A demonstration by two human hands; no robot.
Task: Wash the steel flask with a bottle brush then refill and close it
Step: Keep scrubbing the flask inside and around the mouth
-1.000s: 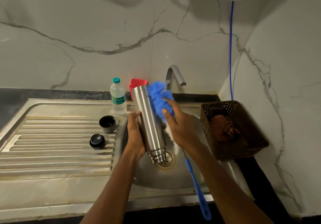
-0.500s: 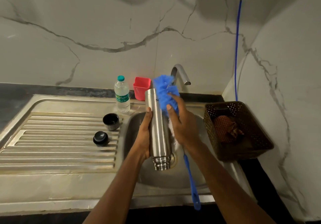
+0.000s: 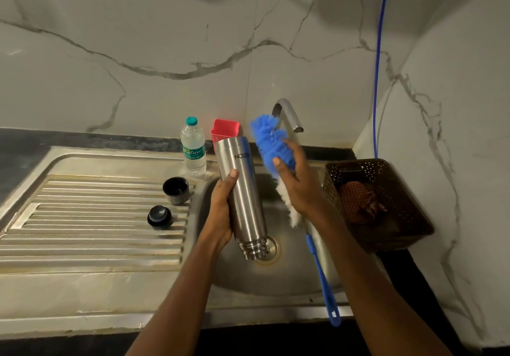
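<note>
Steel flask (image 3: 242,190) is upside down over the sink (image 3: 276,281), mouth right above the drain, left hand (image 3: 220,214) fingers clamped round its body. Right hand (image 3: 300,187) fingers grip the bottle brush (image 3: 269,143) bristles just beside it, handle pointing at the surface's front edge.

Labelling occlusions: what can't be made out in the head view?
Head view only.
Flask inside: mouth turned down over the sink.
Brush middle: covered by the right hand.
Basket contents: too dim to identify.
Tap base: behind the brush.
</note>
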